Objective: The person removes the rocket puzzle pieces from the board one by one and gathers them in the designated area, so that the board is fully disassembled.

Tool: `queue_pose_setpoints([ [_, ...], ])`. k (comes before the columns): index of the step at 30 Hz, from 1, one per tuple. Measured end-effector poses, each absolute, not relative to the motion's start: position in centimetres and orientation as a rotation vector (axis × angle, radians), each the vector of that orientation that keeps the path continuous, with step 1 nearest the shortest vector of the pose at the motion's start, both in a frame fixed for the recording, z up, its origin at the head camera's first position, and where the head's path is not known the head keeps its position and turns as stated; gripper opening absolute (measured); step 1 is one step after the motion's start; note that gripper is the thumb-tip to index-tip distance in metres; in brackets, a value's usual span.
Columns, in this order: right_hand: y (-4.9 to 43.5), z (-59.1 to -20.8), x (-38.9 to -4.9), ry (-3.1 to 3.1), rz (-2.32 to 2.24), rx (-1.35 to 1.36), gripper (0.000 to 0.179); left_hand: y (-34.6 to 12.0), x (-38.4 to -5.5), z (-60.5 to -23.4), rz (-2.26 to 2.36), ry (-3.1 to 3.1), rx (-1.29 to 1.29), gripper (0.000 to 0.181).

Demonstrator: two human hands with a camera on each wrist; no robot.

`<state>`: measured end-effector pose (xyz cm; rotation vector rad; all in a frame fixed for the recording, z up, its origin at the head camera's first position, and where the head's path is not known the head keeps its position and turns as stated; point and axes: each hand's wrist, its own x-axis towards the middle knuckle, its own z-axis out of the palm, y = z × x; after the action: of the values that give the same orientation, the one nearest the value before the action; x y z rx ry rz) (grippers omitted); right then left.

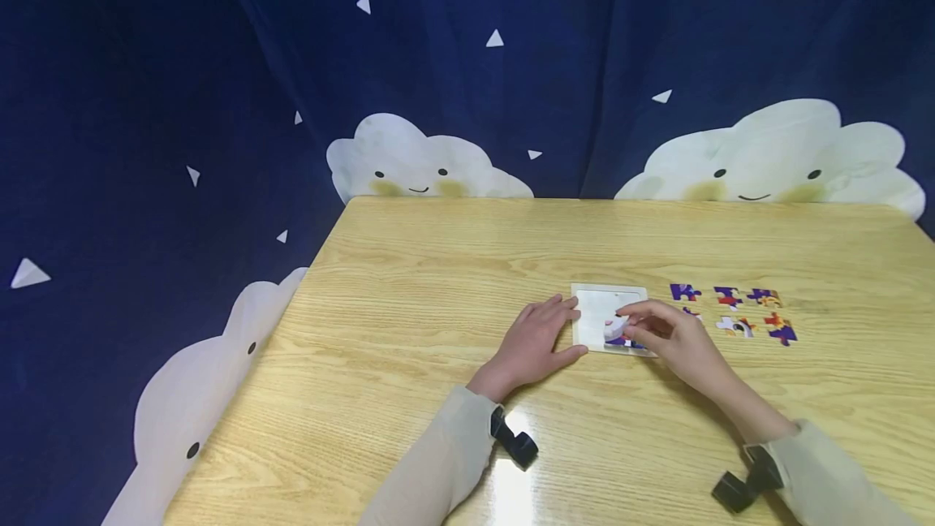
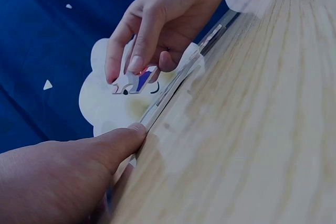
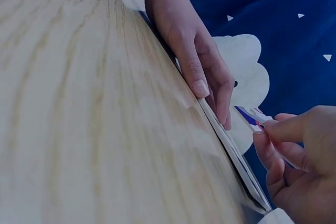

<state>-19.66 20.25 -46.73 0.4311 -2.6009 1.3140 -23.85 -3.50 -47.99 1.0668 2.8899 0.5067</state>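
My left hand [image 1: 533,343] rests at the left edge of a white puzzle tray [image 1: 590,313], its fingers on the rim and the thumb at the near corner. In the left wrist view, the thumb [image 2: 118,142] lies along the tray's edge. My right hand [image 1: 679,346] pinches a white and purple jigsaw piece [image 3: 249,119] between thumb and fingers. The piece is tilted above the tray's lower right part. Purple printed puzzle [image 1: 628,342] shows in the tray below it, partly hidden by the right fingers.
Several loose jigsaw pieces lie right of the tray, among them a purple one [image 1: 684,292], a white one [image 1: 734,327] and a red and purple one [image 1: 782,329]. The wooden table [image 1: 409,282] ends at a dark blue curtain [image 1: 438,47] with clouds.
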Motion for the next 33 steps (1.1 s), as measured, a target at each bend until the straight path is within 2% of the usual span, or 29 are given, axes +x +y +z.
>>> queue_pose_setpoints([
  [33, 25.2, -47.2, -16.7, -2.629, 1.272, 0.217, 0.026, -3.6, -23.7, -47.9, 0.543, 2.867, 1.056, 0.057],
])
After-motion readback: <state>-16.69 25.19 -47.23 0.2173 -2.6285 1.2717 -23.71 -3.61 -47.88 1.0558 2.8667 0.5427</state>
